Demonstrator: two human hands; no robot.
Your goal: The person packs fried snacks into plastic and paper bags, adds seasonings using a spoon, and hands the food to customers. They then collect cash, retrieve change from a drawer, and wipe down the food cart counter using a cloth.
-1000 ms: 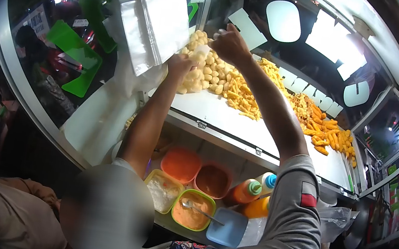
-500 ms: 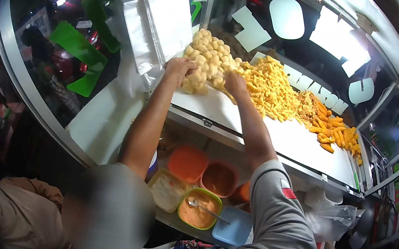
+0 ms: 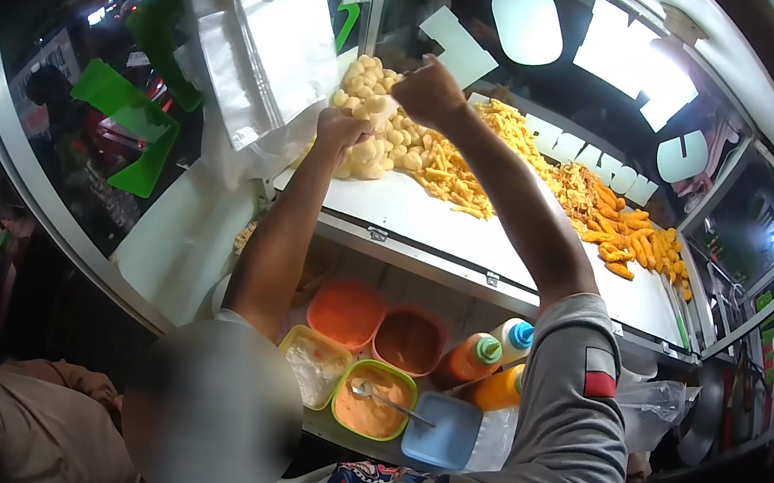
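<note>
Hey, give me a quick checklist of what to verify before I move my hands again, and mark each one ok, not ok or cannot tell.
1. Left hand gripping the plastic bag: ok, it is closed around it.
2. Round puffs inside the bag: ok, they show through the plastic below the left hand.
3. Right hand holding the bag's top: cannot tell; it is raised and curled, but its grip is hidden.
4. Bag tied: cannot tell.
5. Spare bags close by: ok, a stack hangs beside the left hand.
6. Green-rimmed tub covered: not ok; it is open, with a spoon in it.
</note>
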